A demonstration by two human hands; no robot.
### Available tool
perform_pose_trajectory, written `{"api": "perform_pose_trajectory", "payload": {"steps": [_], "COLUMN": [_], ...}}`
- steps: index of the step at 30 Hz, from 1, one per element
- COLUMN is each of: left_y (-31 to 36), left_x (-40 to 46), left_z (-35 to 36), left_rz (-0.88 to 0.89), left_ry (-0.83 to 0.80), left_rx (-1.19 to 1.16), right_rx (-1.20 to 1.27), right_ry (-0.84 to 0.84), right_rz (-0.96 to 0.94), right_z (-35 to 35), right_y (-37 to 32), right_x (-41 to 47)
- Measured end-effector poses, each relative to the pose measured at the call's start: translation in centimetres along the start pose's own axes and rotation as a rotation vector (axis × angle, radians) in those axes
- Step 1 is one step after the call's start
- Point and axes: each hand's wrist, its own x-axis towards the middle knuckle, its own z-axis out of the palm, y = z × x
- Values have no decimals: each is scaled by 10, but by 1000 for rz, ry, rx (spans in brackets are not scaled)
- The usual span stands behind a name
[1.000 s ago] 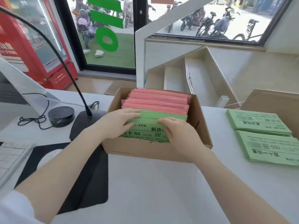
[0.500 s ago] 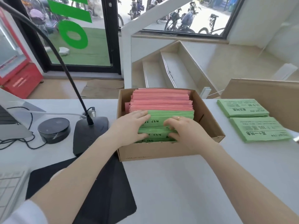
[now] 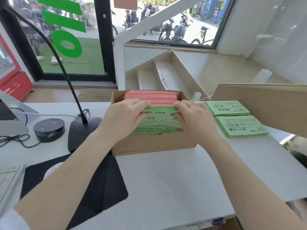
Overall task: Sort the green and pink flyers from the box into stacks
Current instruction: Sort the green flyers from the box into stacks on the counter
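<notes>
An open cardboard box [image 3: 154, 145] stands on the white counter. Pink flyers [image 3: 151, 97] fill its far half, upright. In the near half a bundle of green flyers [image 3: 157, 125] leans toward me, printed face showing. My left hand [image 3: 123, 118] grips the bundle's left top edge, fingers curled over it. My right hand [image 3: 194, 117], with a ring, grips the right top edge the same way. Two stacks of green flyers [image 3: 227, 107] [image 3: 240, 128] lie flat on the counter right of the box.
A gooseneck microphone on a black base [image 3: 83, 130] and a round black puck [image 3: 49, 129] sit left of the box. A black mat [image 3: 99, 188] and a keyboard [image 3: 8, 181] lie at the near left. A brown board [image 3: 265, 105] leans at the right.
Both hands have slid up from the face of the green flyers to their top edge, and the bundle now tilts toward me, raised somewhat in the box.
</notes>
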Motion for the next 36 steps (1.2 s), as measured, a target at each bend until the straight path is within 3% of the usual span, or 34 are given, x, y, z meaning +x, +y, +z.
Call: {"api": "perform_pose_trajectory", "payload": {"steps": [2,4,6,9,11,13,15,18,20,22,25,29,34,36], "left_y": [26,50,69,92,103,110,112,115,121,129,144,162,157,151], "left_x": [-3,-16,-40,-86,-111,-121,-126,-140,-150,-158,-160,-159,-146,-139], "left_z": [-15,-21,-8,22,37,40,38,38,42,50,59,69,77,71], "left_rz": [72,73,63,-47,-81,-171,-402,-850,-1017,-1038,-1012,-993,-959,-945], "left_ry": [76,50,-21,-208,-299,-291,-265,-188,-100,-116,-74,-11,-92,-156], "left_rx": [-3,-57,-107,-177,-158,-153,-247,-685,-1009,-1078,-1093,-1089,-1017,-1076], "right_rx": [20,3,3,86,132,218,316,735,1089,1278,1344,1271,1165,1142], "right_ry": [9,-10,-151,-505,-560,-494,-466,-419,-354,-339,-295,-136,-235,-185], "right_rz": [-3,-22,-46,-6,-28,46,201,607,816,912,933,896,919,919], "right_z": [-31,-55,-62,-42,-30,-28,-31,-34,-32,-22,-12,-11,-8,-15], "right_y": [1,5,8,6,0,3,15,33,34,26,10,12,24,33], "right_x": [-13,-32,-61,-112,-143,-159,-165,-181,-193,-206,-213,-224,-237,-230]}}
